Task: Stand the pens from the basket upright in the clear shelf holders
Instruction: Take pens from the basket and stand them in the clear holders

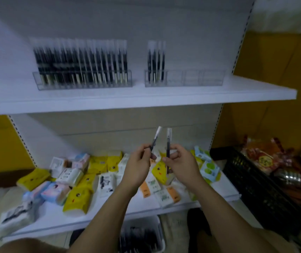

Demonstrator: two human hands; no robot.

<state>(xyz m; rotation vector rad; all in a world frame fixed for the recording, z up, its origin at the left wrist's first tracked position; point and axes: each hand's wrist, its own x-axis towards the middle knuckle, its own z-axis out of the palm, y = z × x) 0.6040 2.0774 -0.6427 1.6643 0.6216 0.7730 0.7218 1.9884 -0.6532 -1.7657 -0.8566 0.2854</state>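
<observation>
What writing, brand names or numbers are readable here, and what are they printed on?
Nothing can be read for certain; the whole picture is blurred.
White packets: green print, too blurred to read.
Yellow packets: a small dark mark, no legible words.
Red bags, far right: round yellow label, unreadable.
Racked pens in the clear holders: labels too small.
Two wrapped pens, held up: nothing legible.

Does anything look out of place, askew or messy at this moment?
Yes: the small packs on the lower shelf lie in a loose jumble, tilted and overlapping rather than in rows. The pens in the clear holders above stand upright and orderly.
</observation>
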